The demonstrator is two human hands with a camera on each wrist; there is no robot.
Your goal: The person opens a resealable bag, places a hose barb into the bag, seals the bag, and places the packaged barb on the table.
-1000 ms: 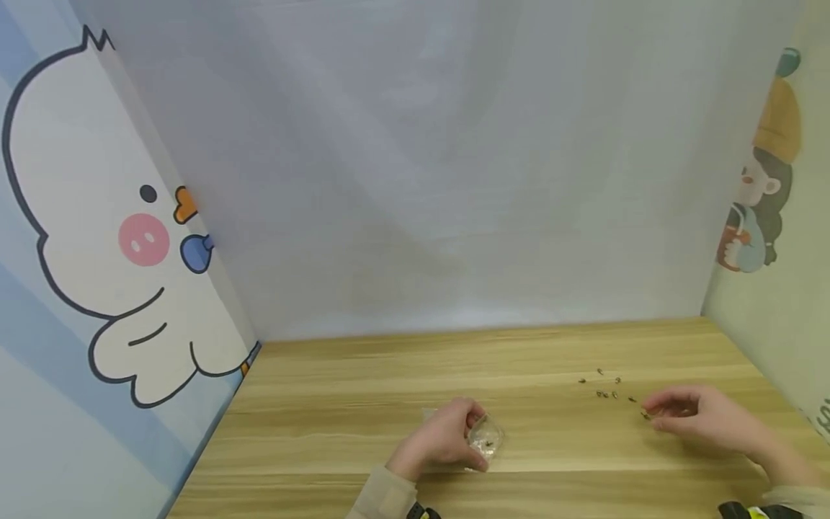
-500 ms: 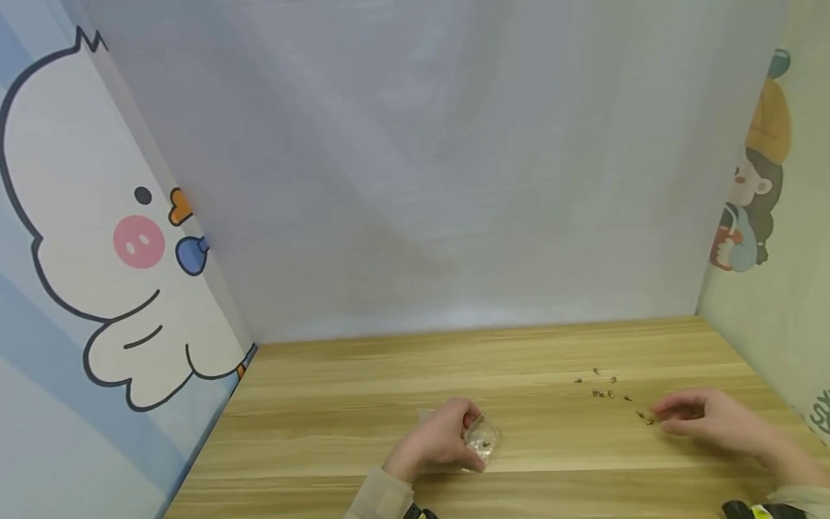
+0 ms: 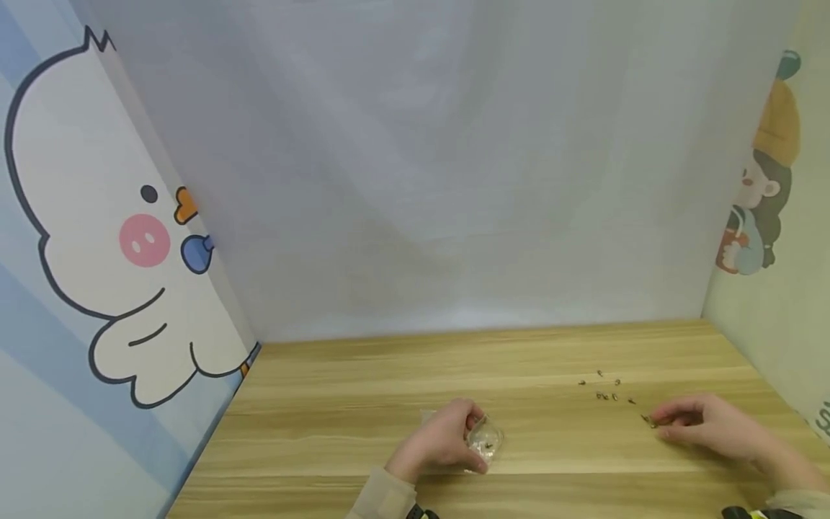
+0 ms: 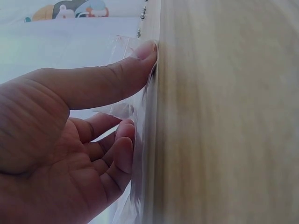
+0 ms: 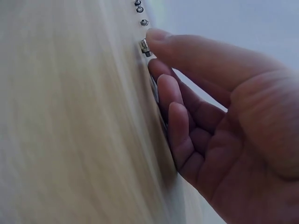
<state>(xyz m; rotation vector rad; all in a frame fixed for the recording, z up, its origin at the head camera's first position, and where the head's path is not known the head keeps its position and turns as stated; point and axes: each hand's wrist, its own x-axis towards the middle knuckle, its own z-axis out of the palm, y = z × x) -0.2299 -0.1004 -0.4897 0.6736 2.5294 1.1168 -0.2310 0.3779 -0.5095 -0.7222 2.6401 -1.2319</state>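
A small clear plastic bag lies on the wood-grain table, with a small dark piece showing in it. My left hand grips its edge between thumb and fingers; the left wrist view shows the crinkled film at the thumb. At the right, my right hand is low over the table. Its thumb and index tips are apart, right at a small brassy metal piece. Whether they touch it is hard to tell. The other fingers are loosely bent. Several similar small metal pieces lie scattered just beyond.
The wooden table meets a pale grey backdrop at its far edge. A panel with a white cartoon bird stands at the left. The panel at the right carries a cartoon figure.
My right hand drew back slightly to the right from the small metal pieces, then came in again to the nearest one. The left hand and bag stay in place.
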